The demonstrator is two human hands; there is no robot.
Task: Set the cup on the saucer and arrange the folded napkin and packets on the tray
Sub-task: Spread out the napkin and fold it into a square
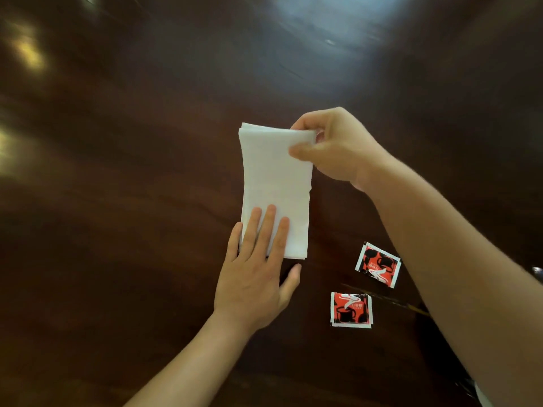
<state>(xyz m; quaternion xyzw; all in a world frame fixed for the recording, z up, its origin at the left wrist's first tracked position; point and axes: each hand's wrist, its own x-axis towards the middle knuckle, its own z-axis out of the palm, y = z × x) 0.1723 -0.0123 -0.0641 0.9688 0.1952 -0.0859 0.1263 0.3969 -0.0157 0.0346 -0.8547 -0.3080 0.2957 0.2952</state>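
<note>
A white folded napkin point(274, 183) lies as a long strip on the dark wooden table point(132, 171). My left hand point(255, 277) rests flat on its near end, fingers spread and pressing it down. My right hand point(332, 148) pinches the far right corner between thumb and fingers and lifts that end slightly. Two red, black and white packets lie to the right: one point(378, 264) near my right forearm, the other point(351, 309) closer to me. No cup, saucer or tray is in view.
The glossy table fills the view, with bright light reflections at the top and left. A dark object point(537, 271) shows at the right edge behind my forearm.
</note>
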